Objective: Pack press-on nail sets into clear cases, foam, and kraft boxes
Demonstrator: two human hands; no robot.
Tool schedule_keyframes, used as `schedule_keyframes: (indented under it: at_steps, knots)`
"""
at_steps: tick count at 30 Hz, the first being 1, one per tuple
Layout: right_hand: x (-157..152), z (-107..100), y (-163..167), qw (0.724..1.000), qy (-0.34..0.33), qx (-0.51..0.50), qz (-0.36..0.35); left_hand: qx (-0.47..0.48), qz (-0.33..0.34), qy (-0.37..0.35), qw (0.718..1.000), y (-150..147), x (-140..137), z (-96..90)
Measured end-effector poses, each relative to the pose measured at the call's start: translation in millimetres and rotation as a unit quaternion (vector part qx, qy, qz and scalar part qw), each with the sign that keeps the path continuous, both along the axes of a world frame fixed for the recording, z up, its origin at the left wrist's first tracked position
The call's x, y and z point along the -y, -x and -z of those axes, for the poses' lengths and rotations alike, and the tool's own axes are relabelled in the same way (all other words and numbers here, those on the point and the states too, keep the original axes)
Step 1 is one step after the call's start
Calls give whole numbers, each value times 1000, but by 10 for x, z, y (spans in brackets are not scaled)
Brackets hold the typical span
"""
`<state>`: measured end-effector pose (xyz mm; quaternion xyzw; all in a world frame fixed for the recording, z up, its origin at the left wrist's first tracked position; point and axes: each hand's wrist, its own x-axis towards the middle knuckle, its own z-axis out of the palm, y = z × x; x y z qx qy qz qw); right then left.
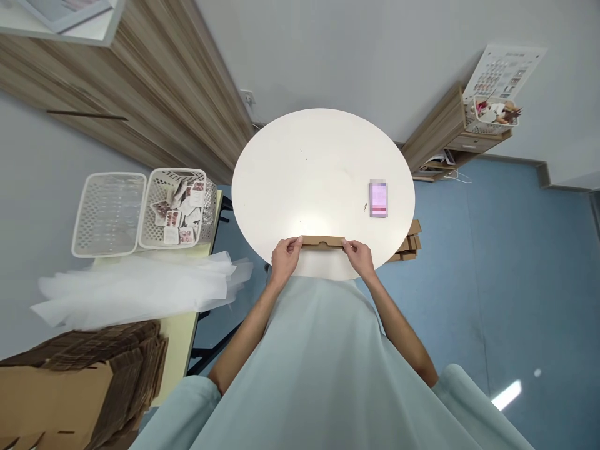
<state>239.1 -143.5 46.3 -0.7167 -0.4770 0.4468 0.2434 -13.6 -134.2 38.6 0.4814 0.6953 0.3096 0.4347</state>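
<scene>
A narrow brown cardboard box (322, 242) with a small notch in its side is at the near edge of the round white table (290, 162). My left hand (285, 259) is closed on the box's left end, thumb at its corner. On the opposite end, my right hand (360, 257) grips it the same way. The box lies level between the two hands; whether its underside touches the table I cannot tell. To the right on the tabletop is a phone-like rectangle (379, 199), its surface blurred pink and purple.
On a side table (180, 350) at left are white baskets (157, 237), one with small packets (185, 212), white sheets (140, 290) and stacked flat cardboard (126, 375). Folded boxes (409, 244) sit on the floor right of the table. A wooden cabinet (435, 131) stands at back right.
</scene>
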Motion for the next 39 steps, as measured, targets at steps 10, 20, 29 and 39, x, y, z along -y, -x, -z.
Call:
schedule_keyframes:
  at_steps: [10,20,29,39]
  knots:
    - [-58,323,-124,996,-39,-68,-47,68,40,12,997,55,-56,377]
    - [-9,426,-42,996,-61,-71,-8,72,32,-15,997,34,-84,461]
    - [243,366,-39,989,-103,-102,-11,55,7,20,998,12,223,449]
    - [666,785,-163,997,-57,-49,1,15,53,78,995,-20,577,718]
